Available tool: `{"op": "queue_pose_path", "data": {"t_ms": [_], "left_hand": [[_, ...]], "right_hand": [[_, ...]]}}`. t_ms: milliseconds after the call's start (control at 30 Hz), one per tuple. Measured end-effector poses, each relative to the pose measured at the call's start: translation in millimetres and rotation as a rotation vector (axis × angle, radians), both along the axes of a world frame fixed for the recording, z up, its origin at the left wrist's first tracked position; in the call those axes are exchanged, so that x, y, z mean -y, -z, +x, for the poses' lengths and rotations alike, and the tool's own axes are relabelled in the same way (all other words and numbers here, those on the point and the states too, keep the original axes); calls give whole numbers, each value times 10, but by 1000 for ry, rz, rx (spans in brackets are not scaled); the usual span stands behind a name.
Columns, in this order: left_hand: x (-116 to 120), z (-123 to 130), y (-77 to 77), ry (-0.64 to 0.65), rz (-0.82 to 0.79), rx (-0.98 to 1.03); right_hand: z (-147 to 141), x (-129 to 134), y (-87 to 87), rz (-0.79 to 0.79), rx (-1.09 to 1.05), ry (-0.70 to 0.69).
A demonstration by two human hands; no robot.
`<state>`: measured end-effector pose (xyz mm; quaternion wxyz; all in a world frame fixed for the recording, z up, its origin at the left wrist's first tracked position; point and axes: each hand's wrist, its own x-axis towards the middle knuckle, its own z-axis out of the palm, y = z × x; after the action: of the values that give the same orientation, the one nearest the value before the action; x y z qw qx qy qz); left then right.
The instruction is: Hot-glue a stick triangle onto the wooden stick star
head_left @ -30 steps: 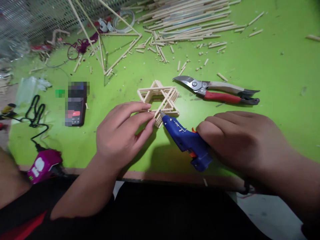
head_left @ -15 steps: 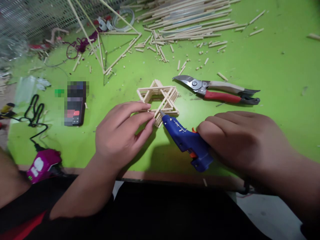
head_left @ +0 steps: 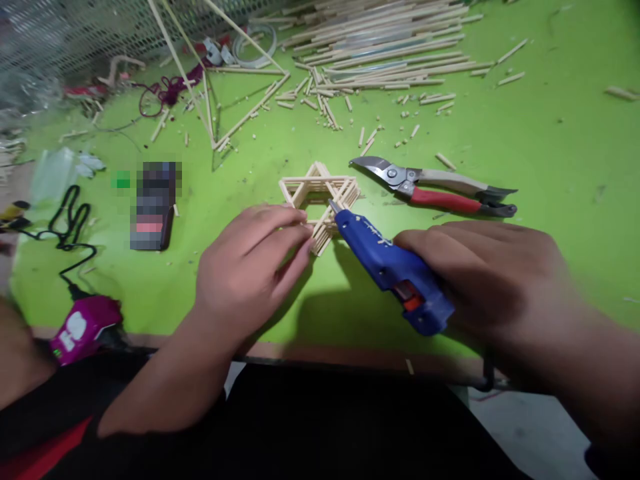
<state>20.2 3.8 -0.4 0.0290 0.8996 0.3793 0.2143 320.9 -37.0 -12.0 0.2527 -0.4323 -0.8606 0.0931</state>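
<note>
On green counter, L hand pinches stick star at its right, prob. steadying it; R hand grips glue gun.

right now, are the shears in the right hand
No, the right hand grips the blue glue gun; the shears lie on the table.

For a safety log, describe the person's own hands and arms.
The left hand and right hand are ungloved, no rings visible. Both forearms are largely bare; black cloth meets the left one; a dark patch, perhaps a sleeve, shows by the right.
</note>
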Motion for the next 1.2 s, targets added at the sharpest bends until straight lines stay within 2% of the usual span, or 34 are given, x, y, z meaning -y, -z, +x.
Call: {"op": "queue_pose_path", "data": {"t_ms": [133,233,300,367,467,567,733,833,1100,1200], "left_hand": [[25,-1,-15,-8,0,21],[47,-25,-32,-183,-34,58],[42,-59,-29,-335,-129,46],[20,-101,-10,-397,-259,-17],[-18,-155,33,-348,-362,-113],[-24,-182,61,-290,-320,-134],[31,-184,72,-236,-197,-162],[78,-157,53,-207,-162,-199],[197,-102,-6,-56,-248,-190],[222,-146,-25,-73,-230,-148]], "right_hand": [[-23,-39,-7,-68,-164,41],[-40,-71,-23,-221,-333,120],[-41,-75,-24,-323,-438,187],[-43,-70,-22,-435,-565,237],[-67,-72,-13,-627,-765,253],[-98,-98,30,-733,-803,224],[-112,-146,136,-777,-800,211],[-108,-168,136,-773,-796,200],[-59,-232,133,-490,-447,179],[-30,-221,166,-478,-457,172]]}}
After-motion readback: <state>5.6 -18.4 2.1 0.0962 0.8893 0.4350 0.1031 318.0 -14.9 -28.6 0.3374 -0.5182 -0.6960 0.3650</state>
